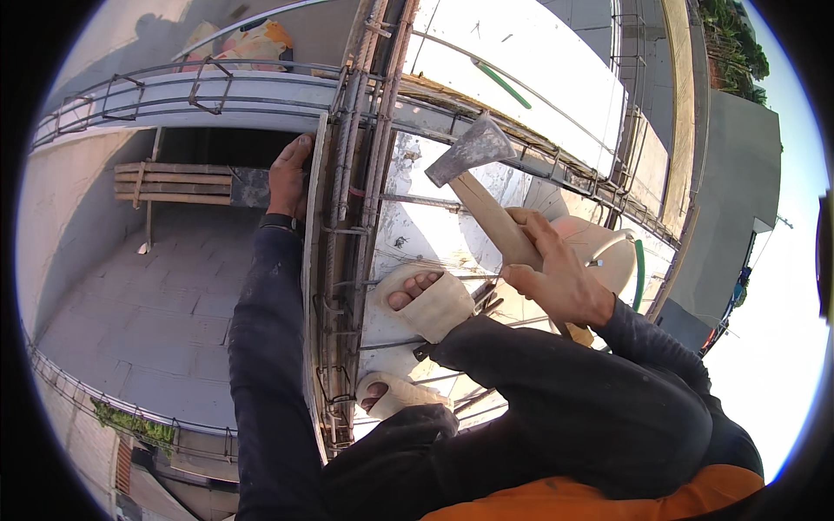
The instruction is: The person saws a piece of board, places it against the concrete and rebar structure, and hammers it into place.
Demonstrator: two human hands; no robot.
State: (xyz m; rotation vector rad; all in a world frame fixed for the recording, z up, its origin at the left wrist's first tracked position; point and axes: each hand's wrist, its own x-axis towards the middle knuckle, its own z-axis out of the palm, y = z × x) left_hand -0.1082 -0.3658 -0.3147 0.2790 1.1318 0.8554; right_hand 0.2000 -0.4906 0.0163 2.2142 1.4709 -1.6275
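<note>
Hatchet-like tool [495,217]: in R hand [563,276], raised above the white deck panels [408,174], just R of the rebar cage [352,174]. R hand closed round the wooden handle approx. mid-length, thumb one side, fingers the other; hold prob. chosen for control rather than full swing. Butt of handle shows past the wrist.

L hand [288,184]: at outer face of the upright board [314,217], fingers upward, part hidden; cannot tell if clamped on it or only pressed. Likely steadies the board and/or braces the body at the edge. Beside it, a grey plate-like piece [250,187] at the end of a bundle of poles [174,184]; purpose n/c.

Materials: tool head metal, grey, scuffed, wedge-shaped; handle pale wood, flat-sided. Rebar ribbed, brownish, w/ thin bent ties. Board thin, edge-on. Panels smooth, white, w/ dirt and scrapes. Poles long, brown, lashed w/ cross-tie.

Footing: pale open-toe sandals [432,308] on/over the panels, thick-strapped; knees bent, presumably for low balance.

Outward: green strip [504,84] on far panel, straight, narrow; second green length [639,273] to R, slightly curved. L side: grey block-patterned surface [165,295] beyond the board, apparently lower.
</note>
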